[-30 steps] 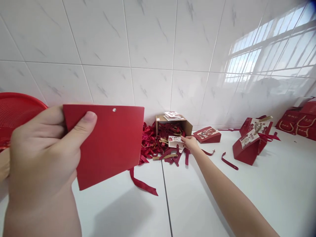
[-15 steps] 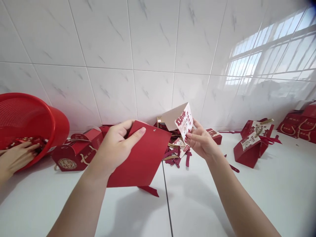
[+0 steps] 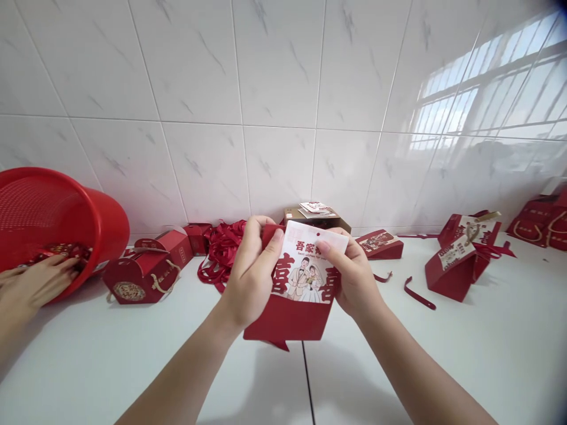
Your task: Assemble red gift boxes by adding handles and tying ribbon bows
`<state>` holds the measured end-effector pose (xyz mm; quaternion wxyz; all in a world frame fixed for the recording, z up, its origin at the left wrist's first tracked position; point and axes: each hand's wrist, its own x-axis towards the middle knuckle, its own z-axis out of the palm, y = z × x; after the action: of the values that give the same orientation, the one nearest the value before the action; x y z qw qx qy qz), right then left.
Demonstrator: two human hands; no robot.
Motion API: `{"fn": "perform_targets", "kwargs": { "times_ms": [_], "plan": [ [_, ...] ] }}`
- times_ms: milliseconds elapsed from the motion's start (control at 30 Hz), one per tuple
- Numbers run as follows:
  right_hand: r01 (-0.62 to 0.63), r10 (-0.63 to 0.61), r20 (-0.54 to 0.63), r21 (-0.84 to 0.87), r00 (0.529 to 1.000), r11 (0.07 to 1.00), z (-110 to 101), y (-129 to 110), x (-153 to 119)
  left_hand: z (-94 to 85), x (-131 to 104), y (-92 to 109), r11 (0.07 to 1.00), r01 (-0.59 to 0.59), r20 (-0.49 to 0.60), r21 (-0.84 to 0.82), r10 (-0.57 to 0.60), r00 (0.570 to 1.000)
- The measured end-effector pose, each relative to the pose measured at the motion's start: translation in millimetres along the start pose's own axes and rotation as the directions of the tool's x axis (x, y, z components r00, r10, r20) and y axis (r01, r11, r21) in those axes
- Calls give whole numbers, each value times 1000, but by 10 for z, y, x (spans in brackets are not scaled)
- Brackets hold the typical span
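Note:
My left hand (image 3: 250,280) is closed around the upper left of a red paper gift box (image 3: 287,321), thumb on its front. A white folded card (image 3: 305,283) with red lettering and a bride and groom lies over the upper front of the box. My right hand (image 3: 357,274) pinches this card at its upper right, near a small punched hole. Below the box's lower edge hangs the end of a dark red ribbon (image 3: 280,345). The card hides the top of the box, and the fingertips behind both things are out of sight.
Another person's hand (image 3: 44,280) reaches into a red basket (image 3: 108,218) of wrapped pieces. Red handled boxes (image 3: 139,283) and a ribbon pile (image 3: 221,248) stand left. Behind my hands is an open carton (image 3: 341,221) with cards. Card-topped boxes (image 3: 452,271) and ribbon strips (image 3: 419,295) lie right.
My right hand has brought the white card left and down onto the red box's front. The box, in my left hand, has shifted right and now stands more upright.

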<state>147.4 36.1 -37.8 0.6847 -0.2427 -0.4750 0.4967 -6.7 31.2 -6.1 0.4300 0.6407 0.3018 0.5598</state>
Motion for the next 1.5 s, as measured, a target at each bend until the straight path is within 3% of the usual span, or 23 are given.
{"fn": "perform_targets", "kwargs": {
  "times_ms": [100, 200, 367, 733, 1267, 1500],
  "plan": [
    [-3, 7, -63, 62, 998, 998, 34, 15, -51, 77, -38, 1, 994, -18, 62, -107, 25, 998],
    [20, -18, -61, 37, 998, 999, 63, -22, -108, 103, -51, 40, 995, 15, 139, -95, -1, 990],
    [32, -32, -75, -10, 997, 999, 96, -90, -171, 106, -45, 66, 999, 16, 82, -29, -14, 997],
    [21, -20, -81, 13, 997, 1000, 112, -104, -202, 77, -25, 52, 999, -3, 145, -48, 10, 989],
    [28, -29, -86, -7, 996, 1000, 108, -109, -205, 102, -38, 81, 1000, 19, 101, 16, -20, 995],
    [28, -28, -87, 1, 996, 1000, 108, -117, -199, 179, -83, 96, 1000, 0, 14, 3, 0, 1000]
  ]
}}
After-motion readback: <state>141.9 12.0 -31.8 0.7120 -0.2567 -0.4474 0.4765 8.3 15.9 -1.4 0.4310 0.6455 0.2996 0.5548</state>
